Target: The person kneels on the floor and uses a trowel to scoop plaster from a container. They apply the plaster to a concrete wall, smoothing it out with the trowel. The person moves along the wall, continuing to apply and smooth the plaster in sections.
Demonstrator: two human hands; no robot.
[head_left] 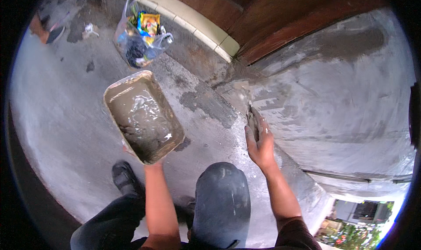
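My left hand grips the near end of a rectangular tub that holds wet grey mortar, lifted above the concrete floor. My right hand is closed on a small trowel smeared with mortar. The trowel's blade rests against a grey cement-rendered wall, where fresh wet patches show. My bent knee in dark trousers sits between both arms.
A clear plastic bag with colourful packets lies on the floor near a cream tiled kerb and a brown wooden door. Another person's foot shows at top left. My black shoe stands on the concrete.
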